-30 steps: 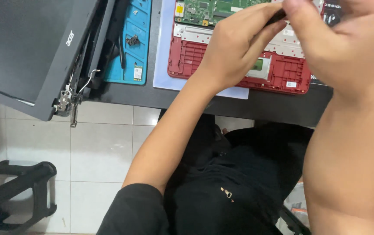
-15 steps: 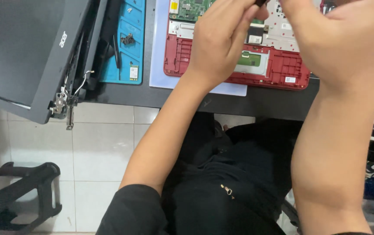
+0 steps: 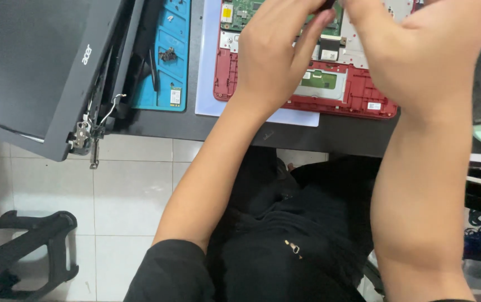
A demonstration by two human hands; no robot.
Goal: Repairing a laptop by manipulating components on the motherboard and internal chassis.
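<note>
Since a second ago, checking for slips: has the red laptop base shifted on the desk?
Cannot tell. The red laptop base keeps its place on the white sheet; only the camera view drifted.

Dark tabletop [image 3: 341, 134] carrying a white sheet [image 3: 209, 84] and blue tray [image 3: 167, 67], left of the left hand [image 3: 277, 56]. Detached screen lid [image 3: 33, 67] farther left, overhanging the edge.

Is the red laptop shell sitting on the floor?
No, the red laptop shell lies on the dark table, under both hands.

- Left hand [image 3: 277, 59] and right hand [image 3: 419, 53]: I see both bare, no gloves, rings or watch.
- Forearms: bare.
- Short black sleeve [image 3: 167, 271].
- Black clothing with small metal zipper pull [image 3: 292, 248].
</note>
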